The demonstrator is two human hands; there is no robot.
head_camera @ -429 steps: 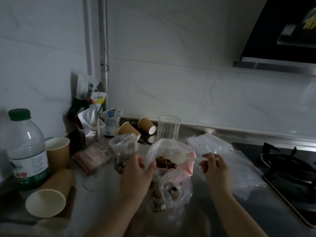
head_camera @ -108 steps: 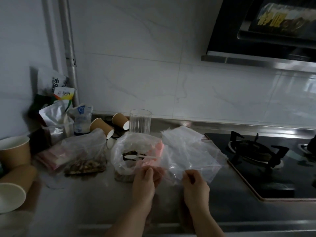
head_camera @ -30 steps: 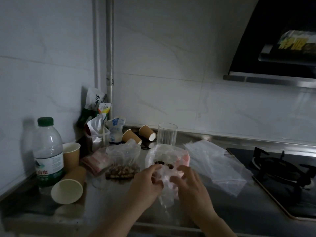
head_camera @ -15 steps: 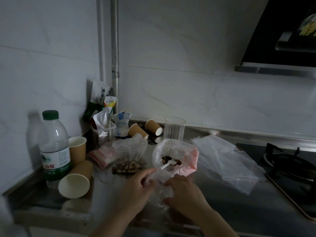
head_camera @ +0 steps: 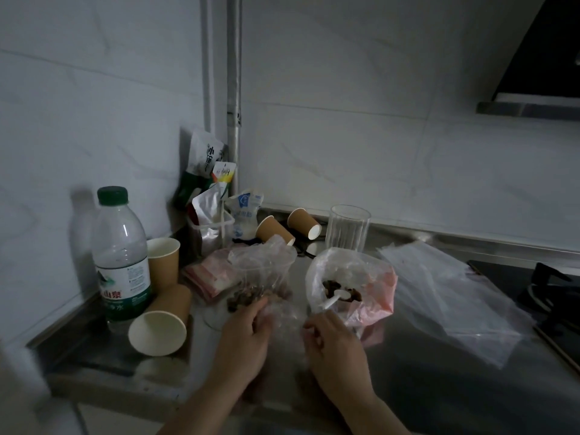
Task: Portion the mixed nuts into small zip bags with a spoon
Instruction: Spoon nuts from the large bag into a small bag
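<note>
A big clear and pink bag of mixed nuts (head_camera: 373, 287) stands open on the steel counter (head_camera: 423, 381), with a white spoon (head_camera: 335, 298) resting in the nuts. My left hand (head_camera: 248, 334) and my right hand (head_camera: 332, 337) both pinch a small clear zip bag (head_camera: 287, 321) just in front of it. To the left, a second clear bag holding nuts (head_camera: 260, 277) slumps on the counter. A pile of empty clear zip bags (head_camera: 445, 296) lies on the right.
A green-capped water bottle (head_camera: 120, 259) stands at the left beside several brown paper cups (head_camera: 163, 321), some tipped over. Snack packets (head_camera: 213, 196) fill the corner. A drinking glass (head_camera: 346, 229) stands behind the nut bag. A gas hob (head_camera: 549, 293) lies at the right.
The camera has dropped and come closer. Both hands have slid slightly left with the small zip bag, off the front of the big nut bag. The spoon stays in the nuts.
</note>
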